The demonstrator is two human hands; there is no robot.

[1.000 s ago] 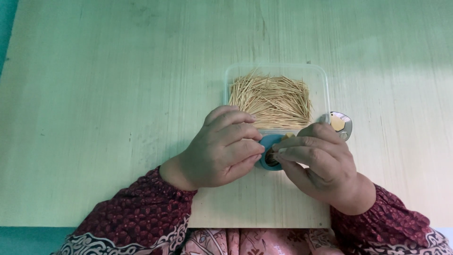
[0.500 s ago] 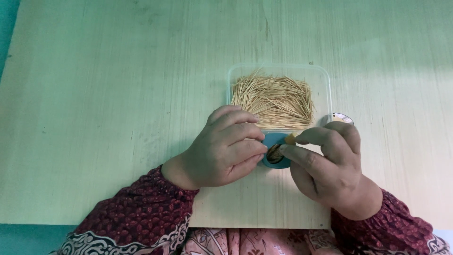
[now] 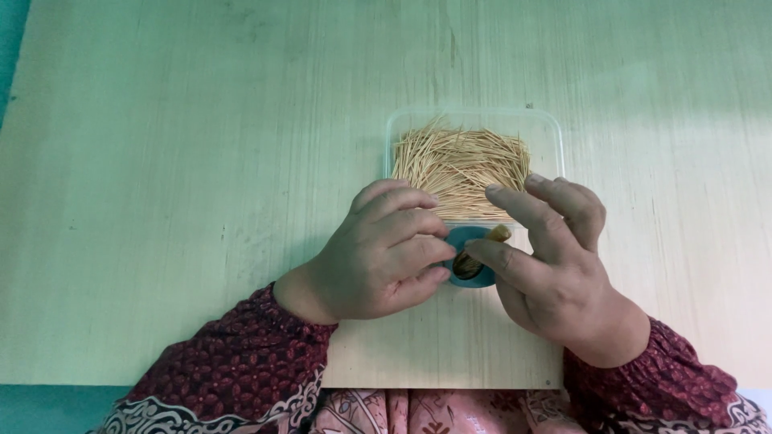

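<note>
Toothpicks (image 3: 469,262) in a small bundle stand in a blue holder (image 3: 474,277) at lower centre of the frame, where both hands meet. Nearest the camera, at the bottom edge, two dark red patterned sleeves (image 3: 233,378) come up from the lower corners. The left hand (image 3: 370,257) curls around the holder's left side, its fingers (image 3: 402,253) bent and closed against it. The right hand (image 3: 555,269) comes from the right, thumb and forefinger pinched narrow on the bundle's top, the other fingers (image 3: 563,201) arched above. Just beyond the hands, touching them in view, a clear plastic tray (image 3: 555,133) sits above centre, holding a loose heap of pale toothpicks (image 3: 458,161) lying mostly crosswise. All rests on a pale wooden surface (image 3: 201,161) that fills the frame's upper part; a teal strip (image 3: 12,48) shows at the far left edge.
</note>
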